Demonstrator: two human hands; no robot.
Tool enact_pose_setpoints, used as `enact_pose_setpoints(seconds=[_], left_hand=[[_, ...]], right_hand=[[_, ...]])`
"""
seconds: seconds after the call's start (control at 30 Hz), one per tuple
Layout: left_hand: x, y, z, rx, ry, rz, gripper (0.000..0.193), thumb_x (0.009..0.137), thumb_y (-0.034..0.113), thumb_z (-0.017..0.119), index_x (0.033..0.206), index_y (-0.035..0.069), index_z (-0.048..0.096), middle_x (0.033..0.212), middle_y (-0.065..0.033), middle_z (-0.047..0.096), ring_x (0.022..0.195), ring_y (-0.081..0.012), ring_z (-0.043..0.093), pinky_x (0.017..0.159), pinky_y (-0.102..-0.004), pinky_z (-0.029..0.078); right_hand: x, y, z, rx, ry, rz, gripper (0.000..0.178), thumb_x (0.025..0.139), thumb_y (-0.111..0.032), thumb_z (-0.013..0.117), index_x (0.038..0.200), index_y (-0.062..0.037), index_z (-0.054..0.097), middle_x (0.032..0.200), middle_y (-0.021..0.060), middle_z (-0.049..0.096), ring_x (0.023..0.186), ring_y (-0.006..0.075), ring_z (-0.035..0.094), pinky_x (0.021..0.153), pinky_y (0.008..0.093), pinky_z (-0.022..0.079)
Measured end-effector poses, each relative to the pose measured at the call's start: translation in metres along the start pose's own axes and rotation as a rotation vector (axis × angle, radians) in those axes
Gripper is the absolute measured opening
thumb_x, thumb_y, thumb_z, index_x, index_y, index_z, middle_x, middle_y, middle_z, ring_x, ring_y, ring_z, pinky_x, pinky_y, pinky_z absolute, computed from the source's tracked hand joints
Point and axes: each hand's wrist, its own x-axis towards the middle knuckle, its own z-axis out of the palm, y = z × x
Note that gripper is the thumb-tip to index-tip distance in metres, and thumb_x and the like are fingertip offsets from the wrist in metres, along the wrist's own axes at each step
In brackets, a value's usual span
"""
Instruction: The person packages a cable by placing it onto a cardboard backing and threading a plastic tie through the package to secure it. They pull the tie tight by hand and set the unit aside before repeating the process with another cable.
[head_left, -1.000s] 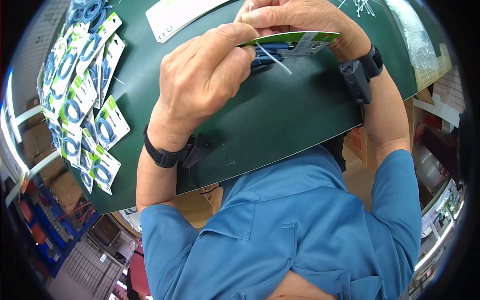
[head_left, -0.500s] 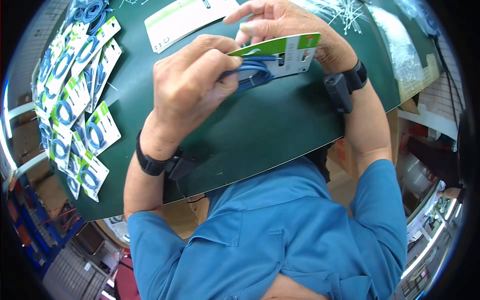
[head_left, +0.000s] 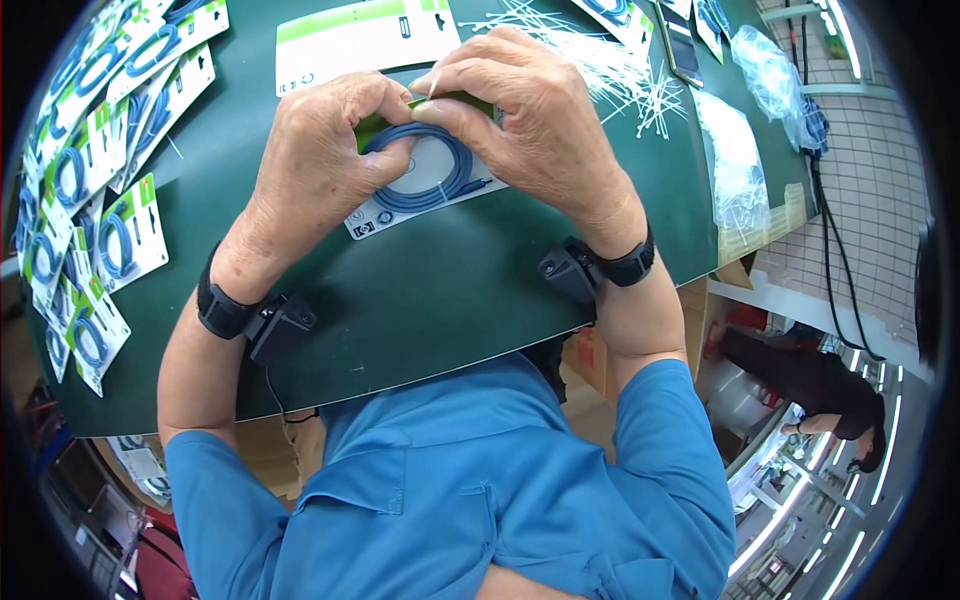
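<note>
A backing card (head_left: pixel 362 222) in white and green carries a coiled blue cable (head_left: pixel 462 165), its coil side facing up just above the table. My left hand (head_left: pixel 325 150) is closed on the card's left side, the thumb pressed by the coil. My right hand (head_left: pixel 540 130) pinches a thin white cable tie at the top of the coil, its fingertips meeting those of my left hand. Fingers hide where the tie passes. Another small white tie (head_left: pixel 442 188) shows on the coil's lower right.
Many finished-looking carded cables (head_left: pixel 118 245) are heaped at the left. Flat cards (head_left: pixel 345 50) lie beyond my hands. Loose white cable ties (head_left: pixel 600 65), a phone (head_left: pixel 680 45) and a clear plastic bag (head_left: pixel 738 170) are at the right. Another person (head_left: pixel 810 385) is in the background.
The card has turned from tilted on edge to coil side up. My right hand has come down to meet my left at the coil's top. The whole view has shifted.
</note>
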Motion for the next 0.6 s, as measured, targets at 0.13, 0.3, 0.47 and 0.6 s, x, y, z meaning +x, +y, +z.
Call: enact_pose_setpoints(seconds=[0.13,0.3,0.47,0.6], left_hand=[[-0.001,-0.004,0.003,-0.011,-0.012,-0.022,0.014,0.076,0.000,0.075,0.089,0.000,0.069,0.082,-0.0097,0.072,0.072,-0.0188,0.067,0.069,-0.0309,0.054],[-0.004,-0.006,0.006,-0.139,-0.015,-0.113,0.014,0.076,0.001,0.074,0.090,-0.001,0.070,0.077,-0.0070,0.069,0.070,-0.0121,0.063,0.067,-0.0290,0.052],[-0.006,-0.006,0.006,-0.148,-0.082,-0.176,0.014,0.078,0.002,0.075,0.091,0.000,0.071,0.075,-0.0031,0.067,0.072,-0.0065,0.060,0.067,-0.0263,0.051],[-0.008,-0.009,0.008,-0.215,-0.110,-0.263,0.013,0.080,0.003,0.075,0.093,0.000,0.072,0.076,-0.0008,0.066,0.073,-0.0049,0.060,0.069,-0.0241,0.051]], right_hand=[[-0.003,0.001,0.005,0.025,-0.005,0.013,0.015,0.086,-0.009,0.080,0.101,-0.0041,0.079,0.089,0.0084,0.074,0.081,0.0222,0.068,0.071,0.0335,0.054],[-0.004,-0.001,0.012,-0.061,0.075,0.033,0.014,0.086,-0.019,0.081,0.095,-0.0077,0.078,0.088,0.0079,0.073,0.080,0.0260,0.069,0.070,0.0370,0.056],[0.001,0.016,0.015,-0.362,0.190,-0.420,0.008,0.091,-0.010,0.075,0.088,-0.0046,0.069,0.081,0.0081,0.067,0.071,0.0261,0.065,0.067,0.0362,0.051],[0.000,0.004,0.015,-0.316,0.175,-0.285,0.010,0.087,-0.007,0.075,0.084,-0.0059,0.065,0.078,0.0107,0.063,0.073,0.0334,0.064,0.067,0.0417,0.049]])
